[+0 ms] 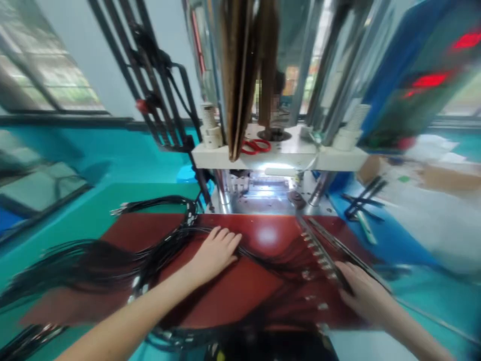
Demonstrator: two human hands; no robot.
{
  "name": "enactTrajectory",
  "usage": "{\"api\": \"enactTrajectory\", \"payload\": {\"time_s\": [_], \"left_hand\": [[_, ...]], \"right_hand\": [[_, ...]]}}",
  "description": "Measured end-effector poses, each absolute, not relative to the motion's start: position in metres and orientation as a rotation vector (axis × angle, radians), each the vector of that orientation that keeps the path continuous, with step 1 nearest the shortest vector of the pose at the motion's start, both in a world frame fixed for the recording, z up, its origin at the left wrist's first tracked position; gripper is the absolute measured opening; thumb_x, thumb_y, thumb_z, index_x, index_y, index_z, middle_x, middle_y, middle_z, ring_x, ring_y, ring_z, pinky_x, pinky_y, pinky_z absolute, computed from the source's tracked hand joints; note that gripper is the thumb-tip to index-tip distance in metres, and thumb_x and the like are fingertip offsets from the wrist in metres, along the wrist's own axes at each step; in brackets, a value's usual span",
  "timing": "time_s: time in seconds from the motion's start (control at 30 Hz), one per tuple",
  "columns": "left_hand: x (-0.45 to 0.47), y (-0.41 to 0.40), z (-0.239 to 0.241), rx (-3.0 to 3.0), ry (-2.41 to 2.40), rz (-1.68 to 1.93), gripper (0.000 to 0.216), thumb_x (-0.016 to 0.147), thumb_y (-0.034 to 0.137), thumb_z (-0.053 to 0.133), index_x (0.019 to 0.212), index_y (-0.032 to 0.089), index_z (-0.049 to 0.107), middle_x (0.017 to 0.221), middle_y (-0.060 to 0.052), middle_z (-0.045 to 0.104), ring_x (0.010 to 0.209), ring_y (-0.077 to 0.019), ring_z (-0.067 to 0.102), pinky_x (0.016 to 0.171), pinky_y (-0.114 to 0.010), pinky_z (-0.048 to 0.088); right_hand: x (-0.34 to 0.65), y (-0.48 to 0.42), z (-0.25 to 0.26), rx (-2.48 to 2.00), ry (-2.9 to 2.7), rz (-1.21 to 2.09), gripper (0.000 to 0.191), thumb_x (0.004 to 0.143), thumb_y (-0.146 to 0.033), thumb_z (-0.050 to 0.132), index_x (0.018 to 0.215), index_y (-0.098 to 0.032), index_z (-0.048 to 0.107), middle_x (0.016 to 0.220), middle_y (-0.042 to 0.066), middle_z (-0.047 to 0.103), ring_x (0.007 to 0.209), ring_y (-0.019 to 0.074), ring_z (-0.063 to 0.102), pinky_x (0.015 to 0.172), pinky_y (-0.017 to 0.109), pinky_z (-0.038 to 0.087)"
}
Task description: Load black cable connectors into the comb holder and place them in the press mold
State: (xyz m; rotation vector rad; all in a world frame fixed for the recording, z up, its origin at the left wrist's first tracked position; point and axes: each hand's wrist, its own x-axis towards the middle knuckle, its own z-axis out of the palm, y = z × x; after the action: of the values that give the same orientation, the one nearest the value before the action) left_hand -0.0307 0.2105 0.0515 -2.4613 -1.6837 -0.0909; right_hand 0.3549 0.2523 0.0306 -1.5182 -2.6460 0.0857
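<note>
My left hand (215,254) is closed over a bundle of thin black cables (259,258) above a reddish-brown board (263,286). The cables come out between its thumb and fingers and fan right toward a long metal strip (319,250). A row of small shiny ends lines that strip's left edge. At the right, my right hand (361,288) is wrapped round the strip's near end, its fingers blurred by motion. Coiled black cables (165,255) lie left of my left hand, and more loose cable (86,260) trails over the board's left side.
Behind the board stands a press machine with a white plate (221,158) and lit work area (272,188). Red-handled scissors (259,146) rest on the plate. Black-handled tools (364,203) lie on the blue surface at right. A second thin bar (349,253) lies beside the strip.
</note>
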Motion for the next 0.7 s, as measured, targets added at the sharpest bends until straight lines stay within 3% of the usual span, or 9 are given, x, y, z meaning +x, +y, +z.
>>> {"api": "enactTrajectory", "payload": {"time_s": [0.1,0.17,0.4,0.5,0.6,0.7], "left_hand": [[-0.027,0.222,0.045,-2.540,-1.593,-0.034,0.013,0.083,0.018,0.043,0.092,0.016,0.052,0.092,-0.008,0.055,0.093,-0.0231,0.050,0.089,-0.040,0.034],[-0.025,0.224,0.046,-2.633,-1.519,0.007,0.012,0.084,0.016,0.038,0.084,0.017,0.051,0.087,-0.007,0.054,0.086,-0.0212,0.050,0.081,-0.036,0.037],[-0.009,0.217,0.061,-2.684,-1.467,0.028,0.014,0.086,0.018,0.033,0.085,0.017,0.048,0.087,-0.005,0.055,0.081,-0.0195,0.050,0.077,-0.034,0.038],[-0.004,0.217,0.068,-2.662,-1.505,0.009,0.016,0.086,0.016,0.032,0.085,0.017,0.048,0.086,-0.005,0.055,0.079,-0.0192,0.050,0.075,-0.034,0.039],[-0.004,0.223,0.073,-2.594,-1.593,-0.002,0.018,0.085,0.014,0.031,0.086,0.018,0.049,0.086,-0.005,0.056,0.079,-0.0198,0.051,0.073,-0.035,0.040],[-0.009,0.239,0.076,-2.473,-1.697,-0.023,0.020,0.085,0.013,0.030,0.086,0.017,0.049,0.086,-0.006,0.057,0.080,-0.0220,0.052,0.071,-0.036,0.041]], "right_hand": [[0.335,0.250,0.053,-1.636,-2.612,0.263,0.039,0.067,-0.010,0.044,0.105,-0.008,0.053,0.104,0.016,0.060,0.099,0.0248,0.055,0.086,0.037,0.041],[0.330,0.256,0.065,-1.703,-2.578,0.353,0.031,0.067,-0.009,0.044,0.097,-0.011,0.053,0.098,0.015,0.061,0.093,0.0246,0.057,0.080,0.034,0.041],[0.321,0.311,0.094,-1.742,-2.391,0.475,0.008,0.078,-0.022,0.044,0.079,-0.017,0.051,0.074,0.007,0.062,0.070,0.0199,0.058,0.060,0.027,0.036],[0.300,0.345,0.102,-1.702,-2.369,0.437,0.005,0.074,-0.017,0.049,0.077,-0.018,0.054,0.075,0.003,0.063,0.071,0.0184,0.056,0.060,0.025,0.035],[0.270,0.385,0.103,-1.628,-2.354,0.415,0.014,0.071,-0.008,0.051,0.078,-0.017,0.057,0.079,0.002,0.063,0.077,0.0167,0.056,0.063,0.024,0.037],[0.236,0.427,0.105,-1.552,-2.344,0.399,0.008,0.079,-0.014,0.053,0.084,-0.014,0.059,0.085,0.003,0.062,0.079,0.0155,0.057,0.068,0.028,0.043]]}}
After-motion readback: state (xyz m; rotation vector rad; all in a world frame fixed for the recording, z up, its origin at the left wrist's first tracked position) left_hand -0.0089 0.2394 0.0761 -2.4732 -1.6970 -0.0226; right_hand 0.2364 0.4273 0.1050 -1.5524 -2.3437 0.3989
